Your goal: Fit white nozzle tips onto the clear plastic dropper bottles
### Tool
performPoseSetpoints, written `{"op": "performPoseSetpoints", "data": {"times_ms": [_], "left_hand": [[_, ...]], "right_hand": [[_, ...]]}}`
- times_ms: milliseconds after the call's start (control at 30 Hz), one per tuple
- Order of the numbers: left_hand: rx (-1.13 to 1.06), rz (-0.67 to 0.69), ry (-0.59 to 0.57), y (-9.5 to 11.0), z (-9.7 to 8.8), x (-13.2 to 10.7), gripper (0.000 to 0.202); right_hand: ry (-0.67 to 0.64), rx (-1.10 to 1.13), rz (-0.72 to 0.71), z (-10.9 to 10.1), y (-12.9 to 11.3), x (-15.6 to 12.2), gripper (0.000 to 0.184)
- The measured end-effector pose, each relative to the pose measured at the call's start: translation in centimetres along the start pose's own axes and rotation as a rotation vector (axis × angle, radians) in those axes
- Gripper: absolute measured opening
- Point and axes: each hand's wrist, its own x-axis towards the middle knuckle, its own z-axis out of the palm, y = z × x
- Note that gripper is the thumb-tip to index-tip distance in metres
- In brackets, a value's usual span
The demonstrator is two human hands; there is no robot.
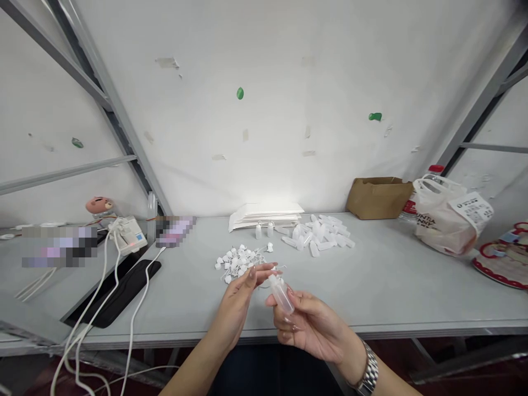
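Observation:
My right hand [310, 323] holds a small clear plastic bottle [282, 294], tilted with its neck up and to the left. My left hand [243, 300] is pinched at the bottle's neck, fingertips together; what they hold is too small to make out. Just beyond the hands lies a pile of small white caps [238, 260]. Farther back a heap of empty white bottles [319, 234] rests on the grey table [383, 275]. Two bottles [264, 230] stand upright beside the heap.
A stack of white bags [264, 214] lies at the back. A brown cardboard box [377, 197] and a white plastic bag [447, 217] sit at the right. At the left are a black pad [119, 291], white cables [99, 308] and a power strip [131, 234].

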Motion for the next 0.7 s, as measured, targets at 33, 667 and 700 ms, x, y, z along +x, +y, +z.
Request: {"op": "performPoseSetpoints", "data": {"times_ms": [33, 667, 700], "left_hand": [[0.011, -0.005, -0.015, 0.2, 0.0, -0.1, 0.044], [-0.552, -0.178, -0.028, 1.4, -1.3, 0.6, 0.057], [-0.558, -0.175, -0.02, 1.4, -1.4, 0.7, 0.057]], "right_hand": [[-0.014, 0.006, 0.02, 0.0, 0.1, 0.0, 0.034], [0.4, -0.751, -0.451, 0.9, -2.7, -1.4, 0.023], [0.419, -0.768, -0.474, 0.8, -3.0, -1.5, 0.023]]}}
